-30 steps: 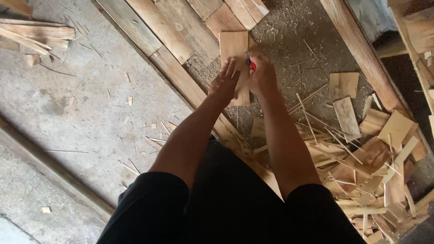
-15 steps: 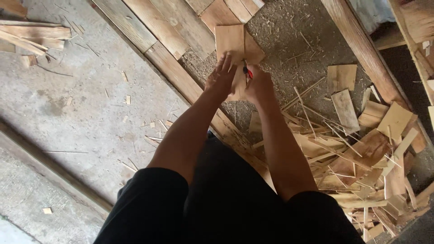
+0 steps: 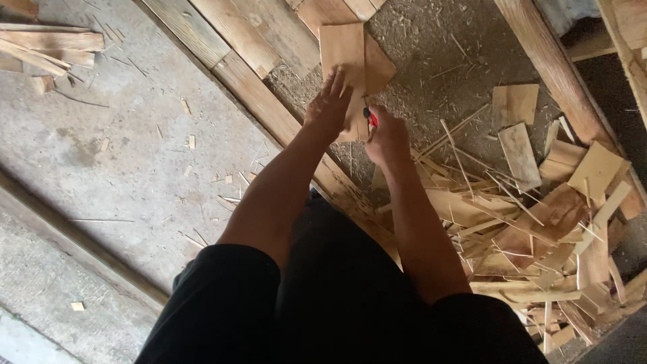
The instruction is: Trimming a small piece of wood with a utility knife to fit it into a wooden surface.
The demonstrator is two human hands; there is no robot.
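Observation:
A thin light wooden board (image 3: 342, 50) stands out in front of me over the sawdust-covered ground. My left hand (image 3: 328, 108) presses flat against its lower left part, fingers spread upward. To the right of it my right hand (image 3: 385, 138) is closed on a small red-handled tool (image 3: 370, 118), whose tip lies against the board's lower edge. The tool's blade is hidden between hand and wood. Both bare forearms reach out from black sleeves.
A heap of wood offcuts and splinters (image 3: 532, 222) lies at the right. A long plank (image 3: 269, 111) runs diagonally under my arms, with more planks (image 3: 202, 34) beyond. Grey concrete floor (image 3: 114, 155) is at the left, a thick beam (image 3: 546, 61) at the upper right.
My right hand with the red tool has drawn down along the board toward me. The left hand has stayed on the board.

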